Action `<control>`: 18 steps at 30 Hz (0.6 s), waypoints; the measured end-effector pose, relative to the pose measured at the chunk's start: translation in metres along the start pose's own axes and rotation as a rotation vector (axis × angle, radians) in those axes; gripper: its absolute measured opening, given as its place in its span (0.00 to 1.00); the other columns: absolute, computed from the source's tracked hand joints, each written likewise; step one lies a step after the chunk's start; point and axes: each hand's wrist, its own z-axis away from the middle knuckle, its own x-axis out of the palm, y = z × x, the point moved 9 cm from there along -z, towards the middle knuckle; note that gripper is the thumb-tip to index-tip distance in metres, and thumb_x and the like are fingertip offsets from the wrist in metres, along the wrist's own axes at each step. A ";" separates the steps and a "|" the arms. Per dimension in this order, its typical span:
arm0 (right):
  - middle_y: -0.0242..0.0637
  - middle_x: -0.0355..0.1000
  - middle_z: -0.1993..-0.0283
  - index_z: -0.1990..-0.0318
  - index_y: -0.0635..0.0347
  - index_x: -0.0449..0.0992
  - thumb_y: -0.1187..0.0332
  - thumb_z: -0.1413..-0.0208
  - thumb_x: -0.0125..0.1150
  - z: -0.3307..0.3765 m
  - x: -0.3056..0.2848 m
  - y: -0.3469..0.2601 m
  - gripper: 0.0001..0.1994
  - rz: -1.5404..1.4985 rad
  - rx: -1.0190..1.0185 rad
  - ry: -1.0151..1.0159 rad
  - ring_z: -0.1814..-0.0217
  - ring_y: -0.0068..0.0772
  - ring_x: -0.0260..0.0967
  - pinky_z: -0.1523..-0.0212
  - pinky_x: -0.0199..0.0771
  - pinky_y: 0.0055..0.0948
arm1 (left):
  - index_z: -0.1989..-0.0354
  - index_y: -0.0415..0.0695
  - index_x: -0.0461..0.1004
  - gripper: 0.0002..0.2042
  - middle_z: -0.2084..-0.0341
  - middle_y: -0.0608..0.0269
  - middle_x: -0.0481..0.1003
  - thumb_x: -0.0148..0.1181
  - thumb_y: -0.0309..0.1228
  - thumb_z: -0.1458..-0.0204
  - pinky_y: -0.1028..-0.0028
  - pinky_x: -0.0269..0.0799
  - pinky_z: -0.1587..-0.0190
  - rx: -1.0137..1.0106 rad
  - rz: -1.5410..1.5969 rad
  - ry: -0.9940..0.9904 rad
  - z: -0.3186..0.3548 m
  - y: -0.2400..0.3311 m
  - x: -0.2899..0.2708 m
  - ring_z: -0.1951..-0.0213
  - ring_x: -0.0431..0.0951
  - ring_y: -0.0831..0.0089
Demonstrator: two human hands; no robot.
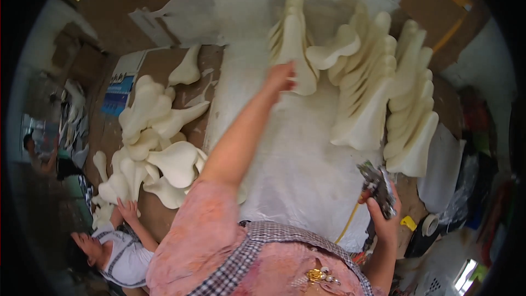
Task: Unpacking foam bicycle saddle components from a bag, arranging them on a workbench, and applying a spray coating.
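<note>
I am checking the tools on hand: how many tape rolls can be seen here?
1: a white tape roll lies at the lower right, beside the right hand holding the spray gun. Others may be hidden in clutter.

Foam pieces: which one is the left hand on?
The left hand touches the front foam piece of the upright row at top centre. The fanned stacks to its right and the loose heap at left lie untouched by it.

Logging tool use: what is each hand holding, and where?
Right hand grips a spray gun by its handle. Left hand touches a cream foam piece; a grip cannot be told.
</note>
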 end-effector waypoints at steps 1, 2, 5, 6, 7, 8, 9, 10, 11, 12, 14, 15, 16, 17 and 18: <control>0.35 0.69 0.65 0.43 0.67 0.59 0.66 0.52 0.62 0.005 -0.007 -0.003 0.30 -0.001 -0.022 0.038 0.65 0.26 0.68 0.61 0.71 0.26 | 0.58 0.40 0.66 0.22 0.67 0.59 0.71 0.54 0.49 0.48 0.68 0.72 0.68 -0.188 0.118 -0.021 -0.011 -0.008 0.047 0.70 0.74 0.64; 0.36 0.69 0.65 0.43 0.68 0.59 0.66 0.52 0.62 0.012 -0.010 -0.008 0.30 -0.004 -0.042 0.063 0.66 0.26 0.68 0.62 0.71 0.27 | 0.55 0.39 0.64 0.20 0.64 0.55 0.70 0.55 0.41 0.48 0.63 0.74 0.67 -0.200 0.386 -0.071 -0.027 -0.011 0.077 0.67 0.73 0.61; 0.37 0.69 0.65 0.43 0.68 0.59 0.65 0.52 0.62 0.026 -0.013 -0.021 0.30 0.007 -0.034 0.096 0.65 0.27 0.67 0.60 0.70 0.27 | 0.52 0.40 0.63 0.19 0.61 0.52 0.69 0.57 0.29 0.53 0.59 0.75 0.69 -0.197 0.624 0.109 -0.051 -0.014 0.092 0.63 0.72 0.57; 0.37 0.68 0.65 0.42 0.68 0.58 0.66 0.52 0.62 0.030 -0.015 -0.023 0.30 0.013 -0.021 0.126 0.65 0.27 0.66 0.60 0.69 0.27 | 0.50 0.40 0.61 0.21 0.60 0.52 0.69 0.56 0.26 0.54 0.59 0.75 0.69 -0.163 0.727 0.040 -0.042 -0.003 0.098 0.62 0.72 0.58; 0.37 0.68 0.65 0.42 0.68 0.58 0.64 0.52 0.62 0.033 -0.014 -0.025 0.32 -0.003 -0.048 0.103 0.64 0.28 0.66 0.59 0.68 0.28 | 0.49 0.40 0.60 0.22 0.59 0.52 0.68 0.55 0.23 0.55 0.59 0.75 0.69 -0.127 0.826 -0.028 -0.029 0.012 0.100 0.62 0.72 0.58; 0.37 0.68 0.65 0.42 0.68 0.58 0.64 0.52 0.62 0.038 -0.015 -0.027 0.32 -0.006 -0.045 0.128 0.64 0.28 0.66 0.59 0.68 0.28 | 0.46 0.40 0.58 0.24 0.57 0.52 0.68 0.55 0.23 0.55 0.59 0.75 0.68 0.003 0.739 -0.018 -0.006 0.031 0.087 0.60 0.72 0.60; 0.38 0.68 0.65 0.42 0.69 0.57 0.63 0.52 0.63 0.043 -0.014 -0.035 0.33 -0.006 -0.089 0.101 0.64 0.28 0.66 0.59 0.68 0.29 | 0.44 0.39 0.56 0.26 0.56 0.52 0.67 0.54 0.23 0.55 0.59 0.75 0.67 0.128 0.648 -0.025 0.021 0.047 0.077 0.59 0.72 0.61; 0.39 0.68 0.65 0.41 0.69 0.57 0.62 0.53 0.63 0.049 -0.013 -0.043 0.34 -0.005 -0.131 0.074 0.64 0.29 0.66 0.59 0.69 0.29 | 0.42 0.40 0.53 0.29 0.54 0.52 0.67 0.54 0.22 0.55 0.60 0.75 0.65 0.241 0.540 -0.042 0.053 0.057 0.066 0.58 0.72 0.62; 0.42 0.68 0.61 0.41 0.70 0.55 0.60 0.53 0.62 0.055 -0.015 -0.048 0.35 0.006 -0.137 0.055 0.63 0.31 0.66 0.59 0.69 0.30 | 0.39 0.40 0.51 0.31 0.53 0.52 0.66 0.54 0.22 0.55 0.61 0.75 0.63 0.354 0.430 -0.050 0.082 0.061 0.053 0.56 0.72 0.63; 0.42 0.68 0.61 0.41 0.70 0.55 0.60 0.53 0.62 0.062 -0.016 -0.050 0.35 -0.002 -0.137 0.073 0.63 0.31 0.66 0.59 0.69 0.30 | 0.38 0.40 0.49 0.32 0.52 0.52 0.65 0.54 0.22 0.55 0.63 0.74 0.62 0.437 0.302 0.040 0.105 0.051 0.031 0.55 0.71 0.64; 0.44 0.67 0.56 0.40 0.71 0.54 0.60 0.53 0.63 0.078 -0.005 -0.058 0.36 -0.054 -0.181 -0.006 0.62 0.32 0.66 0.60 0.69 0.31 | 0.37 0.41 0.48 0.33 0.51 0.54 0.65 0.53 0.21 0.55 0.68 0.74 0.62 0.493 0.105 0.188 0.133 0.007 -0.008 0.54 0.70 0.66; 0.45 0.65 0.52 0.40 0.70 0.54 0.64 0.54 0.63 0.085 0.003 -0.060 0.35 -0.080 -0.160 -0.070 0.61 0.31 0.66 0.61 0.69 0.31 | 0.37 0.43 0.49 0.33 0.51 0.54 0.65 0.53 0.21 0.55 0.71 0.74 0.62 0.467 0.038 0.250 0.143 -0.018 -0.026 0.55 0.70 0.66; 0.45 0.65 0.52 0.40 0.70 0.54 0.64 0.54 0.63 0.089 0.005 -0.061 0.35 -0.085 -0.155 -0.063 0.61 0.31 0.66 0.61 0.69 0.31 | 0.37 0.43 0.49 0.33 0.51 0.54 0.65 0.53 0.21 0.55 0.71 0.74 0.62 0.463 0.032 0.244 0.152 -0.032 -0.031 0.55 0.70 0.66; 0.44 0.66 0.54 0.40 0.70 0.55 0.66 0.54 0.62 0.093 0.014 -0.059 0.34 -0.047 -0.120 -0.123 0.62 0.30 0.66 0.62 0.69 0.30 | 0.37 0.45 0.50 0.33 0.51 0.55 0.65 0.53 0.21 0.55 0.72 0.73 0.63 0.284 0.089 0.232 0.153 -0.060 -0.035 0.55 0.70 0.67; 0.43 0.67 0.56 0.41 0.69 0.55 0.69 0.54 0.62 0.097 0.022 -0.056 0.33 -0.005 -0.083 -0.190 0.63 0.29 0.67 0.62 0.69 0.30 | 0.37 0.47 0.51 0.33 0.52 0.56 0.66 0.53 0.20 0.55 0.73 0.73 0.63 0.103 0.150 0.224 0.156 -0.090 -0.040 0.54 0.70 0.67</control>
